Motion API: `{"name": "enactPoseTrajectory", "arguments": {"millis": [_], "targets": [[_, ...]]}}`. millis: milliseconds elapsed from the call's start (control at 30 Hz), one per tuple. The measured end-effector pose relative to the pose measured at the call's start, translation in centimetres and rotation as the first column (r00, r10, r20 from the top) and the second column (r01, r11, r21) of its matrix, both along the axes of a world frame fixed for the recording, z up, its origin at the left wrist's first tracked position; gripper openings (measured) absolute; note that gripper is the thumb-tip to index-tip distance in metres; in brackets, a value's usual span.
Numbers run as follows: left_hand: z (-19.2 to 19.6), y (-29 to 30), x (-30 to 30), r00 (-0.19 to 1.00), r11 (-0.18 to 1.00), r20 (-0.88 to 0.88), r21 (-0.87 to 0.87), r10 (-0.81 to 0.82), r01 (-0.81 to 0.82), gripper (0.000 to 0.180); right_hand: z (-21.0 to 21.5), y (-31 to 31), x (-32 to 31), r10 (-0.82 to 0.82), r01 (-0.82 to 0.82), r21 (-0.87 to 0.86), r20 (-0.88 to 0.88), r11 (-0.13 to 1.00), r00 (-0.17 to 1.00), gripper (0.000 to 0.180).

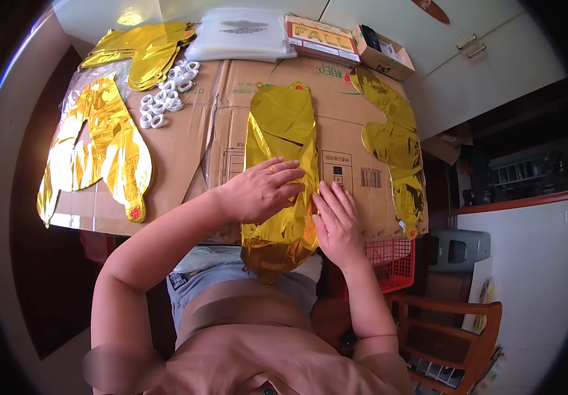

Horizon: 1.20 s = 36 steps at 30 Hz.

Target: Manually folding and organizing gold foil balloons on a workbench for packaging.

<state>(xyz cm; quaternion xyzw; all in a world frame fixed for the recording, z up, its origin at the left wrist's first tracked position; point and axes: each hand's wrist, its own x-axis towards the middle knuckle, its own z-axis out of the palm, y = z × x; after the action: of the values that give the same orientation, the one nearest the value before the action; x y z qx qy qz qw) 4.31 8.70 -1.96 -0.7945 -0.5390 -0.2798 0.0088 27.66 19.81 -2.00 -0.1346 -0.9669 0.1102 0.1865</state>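
A deflated gold foil balloon lies lengthwise in front of me, its near end hanging over the table edge toward my lap. My left hand rests on the middle of the foil, palm down and fingers stretched to the right. Along the balloon's right edge lies my right hand, fingers extended forward and touching the foil and cardboard. Neither hand visibly grips anything; what is under the left palm is hidden.
Flattened cardboard covers the table. More flat foil balloons lie at left, far left and right. White ribbon rolls, clear plastic bags, a printed box and an open carton line the back. A wooden chair stands right.
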Motion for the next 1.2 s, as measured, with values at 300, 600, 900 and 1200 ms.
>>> {"name": "enactPoseTrajectory", "arguments": {"millis": [300, 600, 900, 1200], "targets": [[-0.3, 0.3, -0.3, 0.992, 0.997, 0.123, -0.069, -0.028, 0.037, 0.037, -1.5, -3.3, 4.8, 0.167, -0.167, 0.035, -0.022, 0.985, 0.986, 0.050], [0.1, -0.1, -0.6, 0.970, 0.996, 0.225, 0.035, -0.087, 0.081, 0.029, -2.2, -0.7, 4.9, 0.161, -0.122, 0.259, -0.135, 0.958, 0.978, 0.058], [1.8, -5.9, -1.2, 0.995, 0.996, 0.066, -0.033, -0.080, 0.082, 0.029, -2.9, -2.6, 2.7, 0.154, -0.067, 0.343, -0.232, 0.937, 0.960, 0.030], [1.9, -5.9, -1.5, 0.992, 0.995, 0.091, -0.038, -0.090, 0.093, 0.029, -2.0, -3.5, 2.8, 0.223, -0.140, 0.379, -0.187, 0.915, 0.957, 0.027]]}}
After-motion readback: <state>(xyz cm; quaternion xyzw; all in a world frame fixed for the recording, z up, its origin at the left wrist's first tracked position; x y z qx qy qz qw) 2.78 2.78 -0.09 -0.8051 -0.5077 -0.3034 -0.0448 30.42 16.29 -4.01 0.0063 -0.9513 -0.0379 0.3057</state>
